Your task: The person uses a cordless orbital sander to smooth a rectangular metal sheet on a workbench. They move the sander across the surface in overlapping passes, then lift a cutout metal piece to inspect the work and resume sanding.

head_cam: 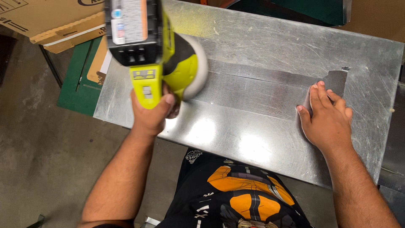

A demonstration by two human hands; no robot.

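**Polisher up, sheet pinned flat**

My left hand (149,112) is wrapped tight around the handle of a yellow-green polisher (158,50), thumb across the front of the grip. The tool sits at about ten o'clock from my chest, raised above the sheet, with its black battery (133,31) toward me and its round pad (197,67) facing right, tilted on edge. Whether the pad touches metal I cannot tell.

My right hand (327,118) lies flat and open at about two o'clock, fingers together and pressed on the right end of a long metal strip (253,90). That strip lies across a larger steel sheet (270,38), which covers the bench and shines with two bright glare spots near its front edge.

At eleven o'clock, beyond the sheet's left corner, cardboard boxes (50,21) rest over a green board (78,84). The concrete floor (38,152) fills the left side.
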